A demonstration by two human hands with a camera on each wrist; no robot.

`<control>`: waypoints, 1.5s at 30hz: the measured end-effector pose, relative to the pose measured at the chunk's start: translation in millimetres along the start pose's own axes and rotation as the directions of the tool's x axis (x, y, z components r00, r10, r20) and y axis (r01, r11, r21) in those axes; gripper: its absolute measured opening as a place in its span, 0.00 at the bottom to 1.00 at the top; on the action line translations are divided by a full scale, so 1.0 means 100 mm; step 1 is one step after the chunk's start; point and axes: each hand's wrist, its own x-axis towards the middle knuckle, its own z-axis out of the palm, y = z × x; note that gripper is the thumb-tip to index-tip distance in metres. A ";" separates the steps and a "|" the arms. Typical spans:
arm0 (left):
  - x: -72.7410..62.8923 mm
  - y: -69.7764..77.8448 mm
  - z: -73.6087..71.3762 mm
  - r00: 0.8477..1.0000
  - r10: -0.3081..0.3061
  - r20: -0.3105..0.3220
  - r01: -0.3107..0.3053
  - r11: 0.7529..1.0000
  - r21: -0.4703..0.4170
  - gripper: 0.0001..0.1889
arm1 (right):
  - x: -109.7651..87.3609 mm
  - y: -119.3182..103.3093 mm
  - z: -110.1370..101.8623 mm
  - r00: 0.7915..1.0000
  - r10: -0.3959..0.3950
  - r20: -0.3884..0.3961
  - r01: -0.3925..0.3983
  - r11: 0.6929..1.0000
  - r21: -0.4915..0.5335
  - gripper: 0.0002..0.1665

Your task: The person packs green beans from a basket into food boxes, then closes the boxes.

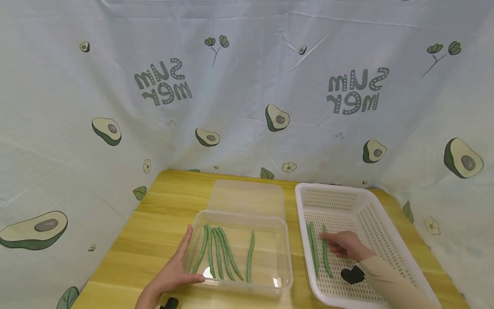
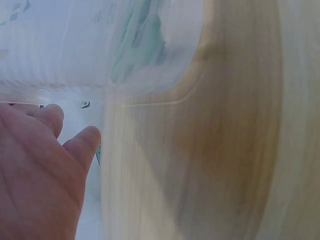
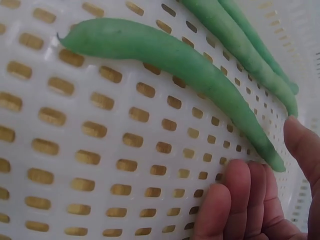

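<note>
A clear plastic container (image 1: 289,257) holds several green beans (image 1: 217,253), most side by side on its left and one apart on the right. My left hand (image 1: 171,268) rests at the container's left side, fingers straight along the wall and thumb at the near rim. To the right, my right hand (image 1: 347,244) reaches into a white perforated basket (image 1: 302,223). One green bean (image 3: 165,55) lies there with its far tip between my thumb and fingers, which stand apart. Two more green beans (image 1: 313,251) lie close together along the basket's left wall.
A translucent lid (image 1: 247,195) lies flat behind the container. The wooden tabletop (image 1: 127,253) runs under everything. A white curtain (image 1: 239,86) printed with avocados rises behind and at both sides. The basket's raised walls surround my right hand.
</note>
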 end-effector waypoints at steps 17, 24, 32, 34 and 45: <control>-0.01 -0.02 0.02 1.000 -0.016 0.010 0.017 0.999 -0.029 0.68 | 0.05 0.04 0.02 0.999 -0.035 0.015 0.035 0.999 -0.007 0.14; -0.01 0.00 0.01 1.000 -0.020 0.007 0.020 1.000 -0.017 0.67 | -0.03 -0.03 -0.08 0.998 -0.035 0.045 0.030 0.994 0.108 0.11; 0.01 0.01 0.00 1.000 -0.017 0.003 0.017 1.000 -0.008 0.68 | -0.10 -0.20 -0.24 0.985 -0.137 0.101 0.118 0.978 0.174 0.13; 0.01 0.01 0.00 1.000 -0.016 0.003 0.016 1.000 -0.008 0.68 | -0.12 -0.28 -0.26 0.984 -0.149 0.101 0.126 0.972 0.199 0.14; 0.02 0.01 -0.01 1.000 -0.023 0.007 0.023 0.999 -0.024 0.68 | -0.29 -0.63 -0.25 0.964 -0.198 0.176 0.126 0.928 0.352 0.09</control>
